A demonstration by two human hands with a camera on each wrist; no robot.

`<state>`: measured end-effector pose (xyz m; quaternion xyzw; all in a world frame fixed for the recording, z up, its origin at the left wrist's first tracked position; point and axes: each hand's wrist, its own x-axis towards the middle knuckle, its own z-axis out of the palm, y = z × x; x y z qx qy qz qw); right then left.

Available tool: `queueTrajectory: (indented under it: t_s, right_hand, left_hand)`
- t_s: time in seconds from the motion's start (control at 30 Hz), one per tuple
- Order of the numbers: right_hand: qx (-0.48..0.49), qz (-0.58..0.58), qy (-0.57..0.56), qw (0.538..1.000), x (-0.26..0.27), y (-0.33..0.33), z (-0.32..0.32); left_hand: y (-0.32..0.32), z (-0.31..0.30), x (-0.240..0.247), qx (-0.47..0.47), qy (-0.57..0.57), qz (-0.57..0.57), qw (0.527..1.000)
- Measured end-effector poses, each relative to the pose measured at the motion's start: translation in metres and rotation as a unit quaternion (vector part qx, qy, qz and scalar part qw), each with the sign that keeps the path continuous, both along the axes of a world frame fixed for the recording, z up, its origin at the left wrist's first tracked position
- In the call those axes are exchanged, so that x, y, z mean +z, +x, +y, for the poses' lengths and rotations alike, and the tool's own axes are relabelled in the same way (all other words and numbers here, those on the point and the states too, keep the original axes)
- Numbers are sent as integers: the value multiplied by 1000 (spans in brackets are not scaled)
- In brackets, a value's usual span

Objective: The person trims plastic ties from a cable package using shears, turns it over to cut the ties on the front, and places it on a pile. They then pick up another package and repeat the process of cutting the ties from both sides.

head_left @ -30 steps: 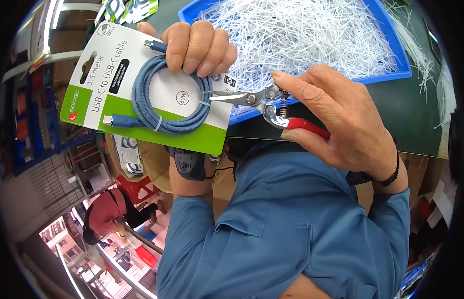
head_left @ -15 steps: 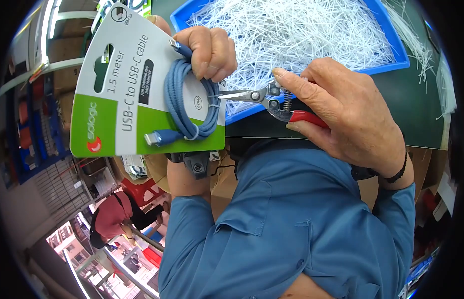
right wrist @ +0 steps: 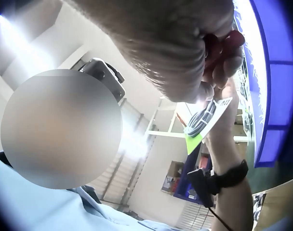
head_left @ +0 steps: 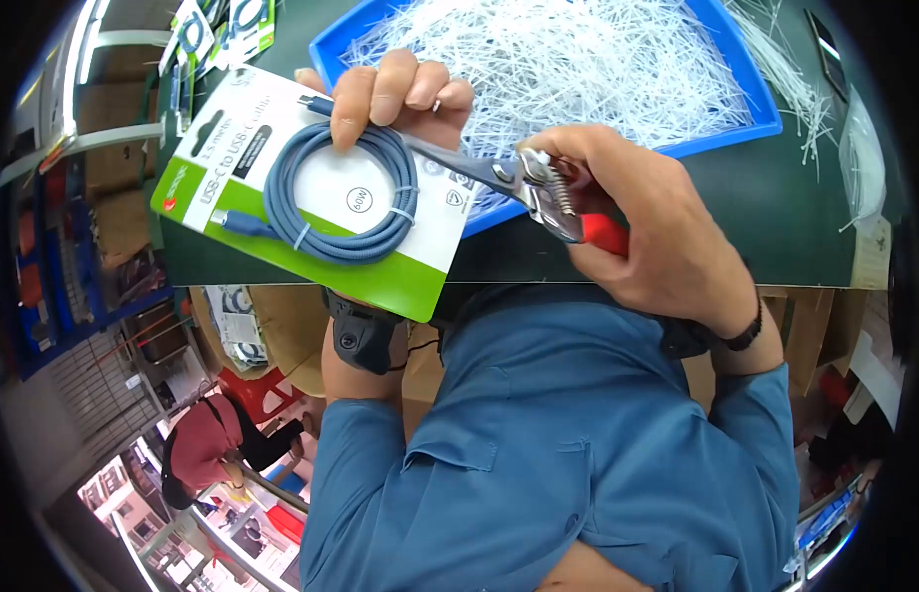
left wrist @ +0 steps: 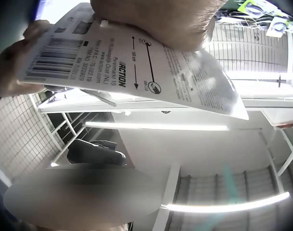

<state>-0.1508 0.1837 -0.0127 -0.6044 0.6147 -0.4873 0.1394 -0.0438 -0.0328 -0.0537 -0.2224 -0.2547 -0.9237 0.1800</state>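
A printed retail card point(head_left: 405, 291) bears a coiled blue USB-C cable point(head_left: 280, 187), bound with thin white ties. My left hand point(head_left: 405, 99) grips the card's upper edge, fingers curled over the front by the coil's top. From the left wrist view the card's back point(left wrist: 103, 57) shows, with barcode and print. My right hand point(head_left: 667, 222) holds red-handled spring snips point(head_left: 538, 187), whose blades point left, blurred, overlapping the coil's upper right beside the left fingers. In the right wrist view a red handle point(right wrist: 223, 45) lies within the curled right hand point(right wrist: 170, 53).
A blue tray point(head_left: 765, 128) heaped with cut white plastic strips point(head_left: 588, 69) stands behind the hands on a dark green table point(head_left: 677, 261). More strips point(head_left: 790, 89) lie right of it. Other carded cables point(head_left: 218, 30) are at back left. Below left, a carton point(head_left: 292, 326) holds packs.
The card first swung up and nearer the head camera, then tilted back and down. The snips' blades have shifted from the coil's right-hand tie up toward the left fingers.
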Motion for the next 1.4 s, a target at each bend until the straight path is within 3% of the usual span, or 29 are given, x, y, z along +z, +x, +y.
queueTrajectory:
  t_s: [0.17, 0.23, 0.53, 0.83, 0.97, 1.07, 1.1, 1.2, 1.33, 1.4]
  right_hand:
    - [-8, -70, 5, 997, 2, 5, -15]
    - [-20, -56, -70, 996, -4, 6, -25]
    - [-4, 0, -206, 979, -22, 1, -37]
    - [18, 14, -159, 987, -20, 4, -30]
    - [29, -46, -110, 992, -17, 11, -27]
    - [17, -302, -121, 945, -13, 20, -28]
    - [20, -303, -121, 945, -13, 20, -29]
    - [-18, -116, -112, 987, -10, 18, -30]
    - [15, 12, -155, 988, -8, 15, -37]
    - [22, 20, -154, 988, -7, 15, -36]
  left_hand:
    - [-10, 34, -25, 2, 113, 7, 994]
    - [-9, 47, -22, -32, 191, 6, 981]
    - [-6, 55, -38, -69, 224, -7, 972]
    - [-1, 66, -17, -25, 221, -56, 973]
    - [8, 62, 1, -19, 202, -93, 975]
    - [10, 55, 0, -16, 196, -79, 977]
    - [9, 54, -3, -13, 190, -72, 979]
    - [4, 55, -12, -8, 181, -55, 982]
    - [1, 59, -19, -22, 206, -36, 978]
    - [2, 59, -21, -16, 203, -52, 978]
